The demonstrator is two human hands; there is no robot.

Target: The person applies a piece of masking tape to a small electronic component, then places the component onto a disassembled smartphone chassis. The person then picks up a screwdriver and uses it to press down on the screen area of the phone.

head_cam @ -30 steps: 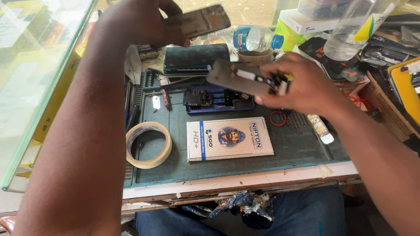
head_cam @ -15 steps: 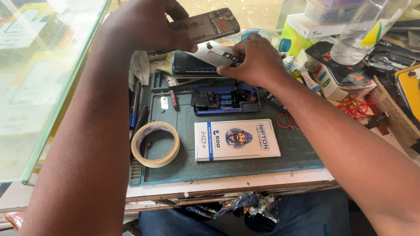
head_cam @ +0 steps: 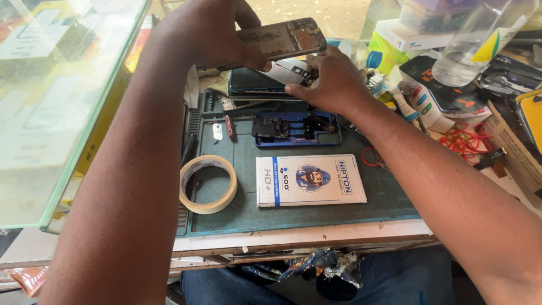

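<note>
A: Far left, what's there?
B: Glass pane standing at the edge, yellow stuff behind it. Next to it, on the green mat, a roll of masking tape lying flat, near the front left corner.

A: Left hand?
B: Left hand up high at the back, thumb & fingers clamped on an opened phone body, bare insides facing the cam, tilted a bit. It's in the air, above the back edge of the mat.

A: Under it?
B: Dark phone lying flat at the mat's back edge. In front of that a blue holder jig w/ a small board in it, and nearer the front a white flat box w/ blue stripe, lying flat mid-mat.

A: Right hand?
B: Right hand just below & right of the phone body, fingers pinching a white & black strip that sits over the dark phone. Grasping it, not loose.

A: Further right?
B: Clutter on the surface: clear plastic bottle tipped over, red rubber bands, small boxes. Too jumbled to tell more.
</note>
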